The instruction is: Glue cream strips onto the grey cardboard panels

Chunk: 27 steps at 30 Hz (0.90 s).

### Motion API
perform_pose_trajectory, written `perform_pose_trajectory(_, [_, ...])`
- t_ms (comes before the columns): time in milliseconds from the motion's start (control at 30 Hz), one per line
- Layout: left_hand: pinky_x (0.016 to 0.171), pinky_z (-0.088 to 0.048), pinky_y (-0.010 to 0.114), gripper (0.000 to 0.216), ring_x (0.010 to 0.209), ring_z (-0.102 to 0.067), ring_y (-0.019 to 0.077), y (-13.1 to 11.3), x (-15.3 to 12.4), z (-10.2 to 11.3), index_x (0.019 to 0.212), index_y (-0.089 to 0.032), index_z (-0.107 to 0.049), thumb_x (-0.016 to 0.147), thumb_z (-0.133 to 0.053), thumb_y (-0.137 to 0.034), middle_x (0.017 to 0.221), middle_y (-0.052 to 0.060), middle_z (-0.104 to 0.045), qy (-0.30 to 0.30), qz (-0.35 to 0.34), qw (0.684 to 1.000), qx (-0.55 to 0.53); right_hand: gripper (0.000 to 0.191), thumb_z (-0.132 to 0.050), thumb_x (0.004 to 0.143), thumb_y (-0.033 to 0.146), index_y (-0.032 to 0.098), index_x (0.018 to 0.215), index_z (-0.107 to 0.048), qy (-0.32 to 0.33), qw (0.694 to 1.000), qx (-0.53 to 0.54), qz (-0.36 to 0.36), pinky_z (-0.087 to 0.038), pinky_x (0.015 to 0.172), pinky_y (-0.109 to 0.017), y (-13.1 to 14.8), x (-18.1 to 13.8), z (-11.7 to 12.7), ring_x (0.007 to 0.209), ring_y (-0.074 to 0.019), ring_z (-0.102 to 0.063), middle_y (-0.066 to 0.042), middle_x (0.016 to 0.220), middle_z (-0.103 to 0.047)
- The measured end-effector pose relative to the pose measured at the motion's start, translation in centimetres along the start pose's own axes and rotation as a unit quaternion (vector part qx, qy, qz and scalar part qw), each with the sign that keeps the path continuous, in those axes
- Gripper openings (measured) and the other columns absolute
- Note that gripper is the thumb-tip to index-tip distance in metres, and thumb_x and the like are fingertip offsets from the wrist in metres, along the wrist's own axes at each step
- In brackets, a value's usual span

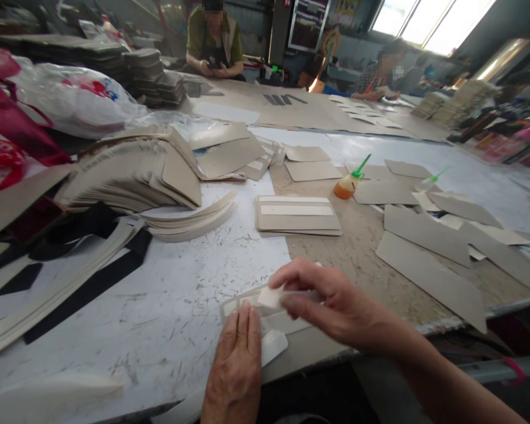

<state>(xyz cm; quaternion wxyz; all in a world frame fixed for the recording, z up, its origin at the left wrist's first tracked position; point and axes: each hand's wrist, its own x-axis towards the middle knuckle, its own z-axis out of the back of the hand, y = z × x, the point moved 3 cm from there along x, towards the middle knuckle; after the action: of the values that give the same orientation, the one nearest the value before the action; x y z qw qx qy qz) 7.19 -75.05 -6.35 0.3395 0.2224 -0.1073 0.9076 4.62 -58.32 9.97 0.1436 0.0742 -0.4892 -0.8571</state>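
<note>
My left hand [236,359] lies flat with fingers stretched out, pressing on a grey card piece [247,301] at the table's near edge. My right hand [331,303] reaches across from the right and pinches a small white strip [270,297] over that card. Another white strip end [274,344] pokes out beside my left hand. A neat stack of grey cards with a white strip on top [298,215] sits just beyond.
A fanned pile of curved card pieces [136,171] and black strips [92,282] lie left. An orange glue bottle with a green nozzle [348,184] stands mid-table, loose grey card pieces [428,274] right. Plastic bags [70,97] far left; two people sit across.
</note>
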Motion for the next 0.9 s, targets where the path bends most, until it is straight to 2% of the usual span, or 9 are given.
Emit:
perform_pose_trajectory(67, [0.099,-0.046,0.038,0.052,0.127,-0.039,0.0295,-0.5,0.1,0.4,0.139,-0.004,-0.025,0.087,-0.027,-0.008,0.136,0.017,-0.046,0.013,0.002,1.0,0.001,0.025,-0.047,0.091,0.026,0.023,0.114,-0.055,-0.04,0.992,-0.103,-0.052,-0.046,0.075,-0.021,-2.4,-1.0,2.3,0.085,-0.0118,-0.061,-0.001,0.098,-0.066])
perform_pose_trajectory(133, [0.1,-0.045,0.038,0.051,0.127,-0.039,0.0298,-0.9,0.2,0.7,0.138,-0.003,-0.026,0.087,-0.026,-0.007,0.136,0.018,-0.045,0.021,0.012,1.0,-0.006,0.027,-0.047,0.09,0.028,0.026,0.115,-0.057,-0.051,0.971,-0.215,-0.096,-0.045,0.082,-0.026,-4.6,-1.8,4.0,0.093,-0.0159,-0.062,-0.002,0.106,-0.066])
perform_pose_trajectory(267, [0.099,-0.045,0.04,0.05,0.127,-0.039,0.029,-1.1,0.6,1.2,0.137,-0.005,-0.031,0.087,-0.025,-0.006,0.134,0.017,-0.048,0.009,0.05,0.998,-0.033,0.026,-0.044,0.089,0.03,0.027,0.105,-0.064,-0.023,0.927,-0.335,-0.167,-0.045,0.08,-0.03,-8.0,-2.8,4.7,0.089,-0.0205,-0.064,-0.003,0.097,-0.07])
perform_pose_trajectory(367, [0.098,-0.046,0.041,0.049,0.127,-0.04,0.0283,-1.1,0.7,1.3,0.136,-0.007,-0.033,0.088,-0.024,-0.005,0.133,0.016,-0.049,0.003,0.049,0.998,-0.043,0.025,-0.042,0.09,0.031,0.026,0.095,-0.066,0.015,0.917,-0.342,-0.202,-0.044,0.074,-0.029,-9.3,-2.9,4.1,0.081,-0.0204,-0.063,-0.003,0.088,-0.07])
perform_pose_trajectory(533, [0.097,-0.047,0.041,0.051,0.126,-0.041,0.0297,-0.9,0.7,1.5,0.14,-0.007,-0.025,0.089,-0.024,-0.007,0.133,0.017,-0.049,0.01,0.031,0.999,-0.043,0.023,-0.042,0.089,0.032,0.023,0.09,-0.062,0.039,0.922,-0.3,-0.243,-0.041,0.07,-0.028,-10.0,-3.2,3.5,0.078,-0.0201,-0.061,-0.004,0.083,-0.067])
perform_pose_trajectory(700, [0.096,-0.047,0.037,0.057,0.125,-0.042,0.0288,-0.5,1.1,2.1,0.142,-0.005,-0.015,0.086,-0.026,-0.003,0.13,0.018,-0.051,0.043,-0.018,0.999,-0.013,0.018,-0.043,0.086,0.027,0.021,0.092,-0.06,0.031,0.921,-0.264,-0.285,-0.04,0.07,-0.028,-10.4,-3.5,3.1,0.078,-0.0201,-0.06,-0.005,0.083,-0.067])
perform_pose_trajectory(900, [0.091,-0.049,0.037,0.06,0.122,-0.044,0.0313,0.2,0.9,1.9,0.141,-0.003,-0.021,0.082,-0.032,-0.001,0.131,0.019,-0.051,0.047,-0.076,0.996,0.012,0.016,-0.044,0.085,0.025,0.021,0.091,-0.059,0.017,0.922,-0.243,-0.301,-0.038,0.067,-0.027,-10.8,-3.5,3.0,0.077,-0.0198,-0.06,-0.005,0.082,-0.066])
